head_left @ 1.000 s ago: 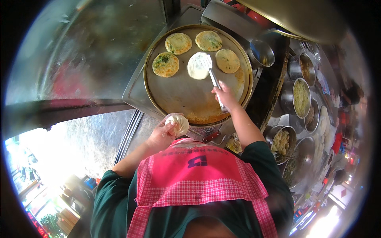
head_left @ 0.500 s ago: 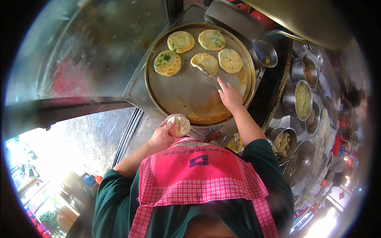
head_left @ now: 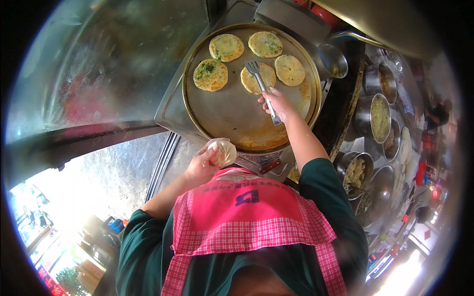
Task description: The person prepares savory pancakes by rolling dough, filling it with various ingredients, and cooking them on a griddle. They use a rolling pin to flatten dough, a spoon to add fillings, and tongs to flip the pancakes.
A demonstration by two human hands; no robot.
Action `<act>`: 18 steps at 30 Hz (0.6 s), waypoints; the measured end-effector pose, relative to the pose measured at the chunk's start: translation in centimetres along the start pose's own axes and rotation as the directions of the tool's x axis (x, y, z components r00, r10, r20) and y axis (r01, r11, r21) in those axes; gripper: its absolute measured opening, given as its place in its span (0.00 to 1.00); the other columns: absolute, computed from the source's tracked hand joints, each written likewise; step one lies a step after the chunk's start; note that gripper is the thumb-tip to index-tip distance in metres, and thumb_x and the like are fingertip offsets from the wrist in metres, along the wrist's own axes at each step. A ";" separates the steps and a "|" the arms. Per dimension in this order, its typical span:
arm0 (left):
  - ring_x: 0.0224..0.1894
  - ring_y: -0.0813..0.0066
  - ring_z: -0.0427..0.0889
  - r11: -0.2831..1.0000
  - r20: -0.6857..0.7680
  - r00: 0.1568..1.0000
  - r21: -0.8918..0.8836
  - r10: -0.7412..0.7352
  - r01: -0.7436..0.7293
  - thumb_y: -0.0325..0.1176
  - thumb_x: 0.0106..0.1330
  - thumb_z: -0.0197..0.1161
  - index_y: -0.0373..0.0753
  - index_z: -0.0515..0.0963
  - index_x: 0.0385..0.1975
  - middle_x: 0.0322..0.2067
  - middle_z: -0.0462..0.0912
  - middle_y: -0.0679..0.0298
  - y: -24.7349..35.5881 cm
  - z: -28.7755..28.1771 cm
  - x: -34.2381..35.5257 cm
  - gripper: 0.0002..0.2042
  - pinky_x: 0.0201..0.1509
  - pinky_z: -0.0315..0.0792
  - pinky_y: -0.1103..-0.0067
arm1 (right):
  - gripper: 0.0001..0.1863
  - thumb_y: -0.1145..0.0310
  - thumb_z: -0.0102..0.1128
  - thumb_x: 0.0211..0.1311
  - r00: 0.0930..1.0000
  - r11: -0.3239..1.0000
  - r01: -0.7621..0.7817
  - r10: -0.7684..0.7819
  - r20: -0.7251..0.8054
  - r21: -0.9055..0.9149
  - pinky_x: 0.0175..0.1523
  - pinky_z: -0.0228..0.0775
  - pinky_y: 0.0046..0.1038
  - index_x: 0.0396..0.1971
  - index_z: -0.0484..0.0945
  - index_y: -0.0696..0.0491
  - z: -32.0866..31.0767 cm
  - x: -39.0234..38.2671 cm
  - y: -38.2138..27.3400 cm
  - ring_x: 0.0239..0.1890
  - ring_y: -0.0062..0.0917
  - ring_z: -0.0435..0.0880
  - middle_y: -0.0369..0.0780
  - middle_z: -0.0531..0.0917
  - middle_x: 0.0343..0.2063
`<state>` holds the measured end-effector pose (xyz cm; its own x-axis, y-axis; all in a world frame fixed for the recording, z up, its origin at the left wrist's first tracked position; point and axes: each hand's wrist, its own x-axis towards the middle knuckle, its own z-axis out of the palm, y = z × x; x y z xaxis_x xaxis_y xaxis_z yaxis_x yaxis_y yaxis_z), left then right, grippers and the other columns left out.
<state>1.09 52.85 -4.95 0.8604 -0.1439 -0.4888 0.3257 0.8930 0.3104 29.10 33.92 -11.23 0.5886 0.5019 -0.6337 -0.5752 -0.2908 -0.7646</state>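
Observation:
My left hand [head_left: 204, 166] holds a pale, pleated round of filled dough [head_left: 225, 152] at the near edge of a large round griddle [head_left: 224, 116]. My right hand [head_left: 275, 102] grips metal tongs [head_left: 260, 79], their flat end over the middle flatbread [head_left: 268, 81]. Four other round flatbreads lie on the griddle: one with a ringed top [head_left: 226, 48], one with green flecks [head_left: 265, 44], a paler one at right [head_left: 290, 70], and a browned one with a green patch [head_left: 210, 75] at left.
A small steel pot [head_left: 333, 60] stands right of the griddle. Several steel bowls of food [head_left: 379, 118] line the right, beside pale dough rounds [head_left: 405, 147]. A steel panel [head_left: 108, 69] fills the upper left. A person [head_left: 437, 114] is at far right.
The middle flatbread turned from white side to lightly browned side up. The tongs dipped to its near edge, then rose over it. My left hand kept holding the dough round.

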 end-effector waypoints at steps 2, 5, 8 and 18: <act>0.59 0.57 0.73 1.000 0.039 0.999 -0.023 0.001 0.000 0.40 0.71 0.58 0.35 0.66 0.62 0.54 0.75 0.54 0.2 -0.2 0.1 0.24 0.66 0.67 0.60 | 0.13 0.64 0.49 0.74 0.996 0.992 -0.089 0.090 -0.015 0.086 0.25 0.68 0.21 0.52 0.71 0.53 0.3 -0.2 0.5 0.23 0.17 0.75 0.38 0.79 0.33; 0.59 0.56 0.74 0.998 0.022 0.999 -0.054 -0.031 0.033 0.40 0.71 0.58 0.35 0.66 0.62 0.54 0.75 0.53 0.5 -0.7 0.1 0.24 0.66 0.67 0.60 | 0.13 0.65 0.49 0.74 0.994 0.989 -0.105 0.107 -0.015 0.107 0.25 0.68 0.20 0.52 0.71 0.53 0.0 -2.6 2.2 0.23 0.16 0.74 0.37 0.79 0.32; 0.58 0.57 0.75 0.999 -0.002 0.999 -0.014 -0.041 0.041 0.41 0.71 0.57 0.35 0.66 0.62 0.53 0.76 0.54 0.7 -1.2 0.1 0.24 0.64 0.68 0.61 | 0.16 0.65 0.49 0.74 0.989 0.991 -0.133 0.133 -0.061 0.016 0.25 0.68 0.19 0.57 0.70 0.52 -0.7 -6.2 3.9 0.23 0.15 0.74 0.36 0.79 0.30; 0.57 0.58 0.76 0.995 0.038 0.994 0.007 -0.105 0.104 0.40 0.71 0.58 0.34 0.68 0.61 0.52 0.77 0.54 0.7 -0.5 1.4 0.23 0.66 0.67 0.62 | 0.30 0.61 0.59 0.64 0.920 0.477 0.177 -0.391 -0.027 -0.861 0.46 0.74 0.40 0.66 0.66 0.51 -4.2 -13.8 7.3 0.42 0.47 0.83 0.51 0.84 0.37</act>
<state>2.30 53.47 -5.80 0.8360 -0.2526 -0.4872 0.4163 0.8703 0.2631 19.13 21.45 -8.53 0.7818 0.5532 -0.2876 0.3191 -0.7512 -0.5778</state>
